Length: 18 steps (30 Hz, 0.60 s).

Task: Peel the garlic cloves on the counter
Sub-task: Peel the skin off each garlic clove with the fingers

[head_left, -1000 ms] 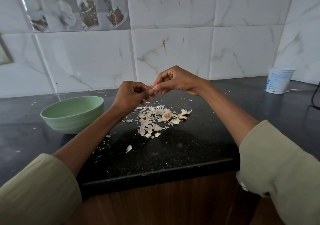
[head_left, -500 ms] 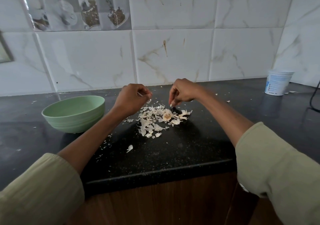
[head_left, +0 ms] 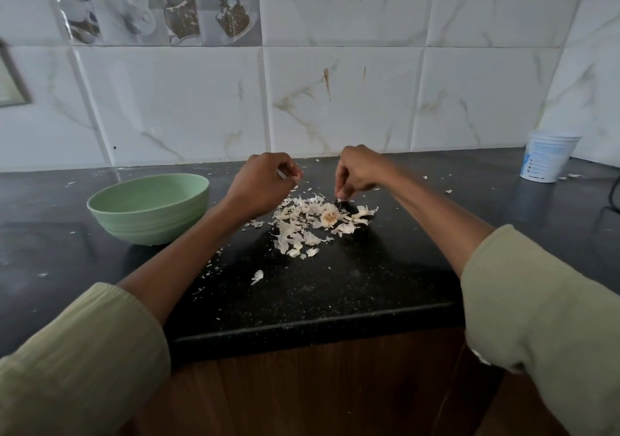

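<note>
My left hand (head_left: pixel 263 184) hovers above the black counter (head_left: pixel 335 284), fingers curled round a small white garlic clove (head_left: pixel 281 175) that peeks out near the thumb. My right hand (head_left: pixel 357 175) is lowered to the far edge of a pile of papery garlic skins (head_left: pixel 302 227), and its fingertips pinch a small white scrap of skin (head_left: pixel 340 199) just above the counter. A dried garlic root base (head_left: pixel 329 217) lies in the pile, close under the right hand.
A pale green bowl (head_left: pixel 147 207) stands on the counter left of my left forearm. A white plastic tub (head_left: pixel 548 155) sits at the far right by the tiled wall. Loose skin flakes are scattered around; one larger flake (head_left: pixel 257 276) lies nearer the counter's front edge.
The hands were together, raised, working on the clove. They have come apart: the right hand dropped to the skin pile with a scrap, the left sank slightly and keeps the clove.
</note>
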### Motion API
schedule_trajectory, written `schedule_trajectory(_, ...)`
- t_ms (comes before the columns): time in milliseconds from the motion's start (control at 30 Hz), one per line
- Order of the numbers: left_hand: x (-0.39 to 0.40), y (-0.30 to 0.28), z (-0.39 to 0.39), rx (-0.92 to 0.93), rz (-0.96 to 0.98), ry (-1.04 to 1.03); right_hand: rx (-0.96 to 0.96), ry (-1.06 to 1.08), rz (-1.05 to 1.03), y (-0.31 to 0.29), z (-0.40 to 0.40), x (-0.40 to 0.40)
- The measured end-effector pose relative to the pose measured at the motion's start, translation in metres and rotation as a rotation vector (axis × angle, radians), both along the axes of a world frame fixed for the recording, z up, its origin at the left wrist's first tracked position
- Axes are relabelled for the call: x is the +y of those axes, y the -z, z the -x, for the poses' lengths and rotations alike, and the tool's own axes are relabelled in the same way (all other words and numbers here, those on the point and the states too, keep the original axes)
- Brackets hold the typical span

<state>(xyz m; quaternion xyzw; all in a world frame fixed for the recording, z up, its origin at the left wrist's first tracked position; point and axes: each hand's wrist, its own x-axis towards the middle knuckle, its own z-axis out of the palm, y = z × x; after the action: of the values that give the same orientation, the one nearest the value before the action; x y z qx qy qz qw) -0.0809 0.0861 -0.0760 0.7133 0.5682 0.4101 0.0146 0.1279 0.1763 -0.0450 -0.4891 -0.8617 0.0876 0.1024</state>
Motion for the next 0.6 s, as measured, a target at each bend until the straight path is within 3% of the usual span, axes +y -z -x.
schedule_trajectory(133,-0.001,0.001,0.001,0.023,-0.003,-0.011,0.067,-0.081,-0.029,-0.001,0.001,-0.001)
schedule_trajectory(233,0.000,0.000,-0.001,-0.045,0.020,0.018,0.345,-0.213,-0.050,-0.004,0.008,-0.005)
schedule_trajectory(367,-0.002,-0.005,-0.001,-0.267,-0.006,0.072,0.728,-0.343,0.113,-0.010,0.014,-0.011)
schedule_trajectory(600,-0.006,-0.010,0.003,-0.609,0.042,0.154,0.913,-0.393,0.117,-0.013,0.017,-0.016)
